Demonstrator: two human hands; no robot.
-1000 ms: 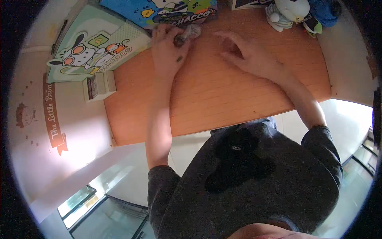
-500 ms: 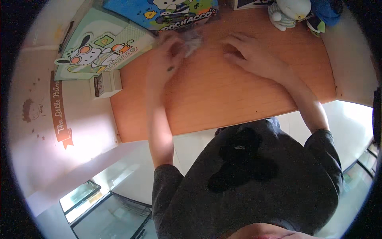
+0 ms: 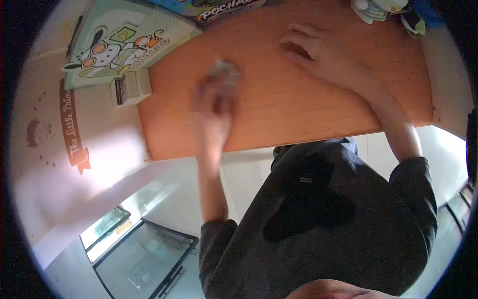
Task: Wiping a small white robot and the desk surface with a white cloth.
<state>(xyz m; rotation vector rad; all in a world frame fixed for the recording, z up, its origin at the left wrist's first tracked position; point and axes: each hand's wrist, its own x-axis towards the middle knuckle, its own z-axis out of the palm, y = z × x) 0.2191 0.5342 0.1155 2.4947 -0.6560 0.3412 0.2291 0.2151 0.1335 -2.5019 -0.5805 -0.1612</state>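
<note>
My left hand (image 3: 214, 102), smeared by motion, is over the left part of the wooden desktop (image 3: 269, 109). Its closed fingers have a small crumpled, whitish-grey, see-through piece (image 3: 226, 71) at their tips; blur hides whether it is a wipe or plastic film. Farther back and to the right, my right hand (image 3: 313, 50) is low over the desktop or resting on it, I cannot tell which. Its fingers curve loosely, with a dark gap between thumb and fingers and nothing visible in them.
A green cartoon-print board (image 3: 149, 47) leans at the back left, beside a small white box (image 3: 132, 88). A blue printed box (image 3: 214, 11) stands at the back edge. Plush toys (image 3: 378, 10) sit at the back right. A white side panel (image 3: 450, 74) bounds the right.
My left hand has come toward me with the crumpled piece, away from the blue box. My right hand stays nearly in place. The view has tilted, so the back objects appear higher.
</note>
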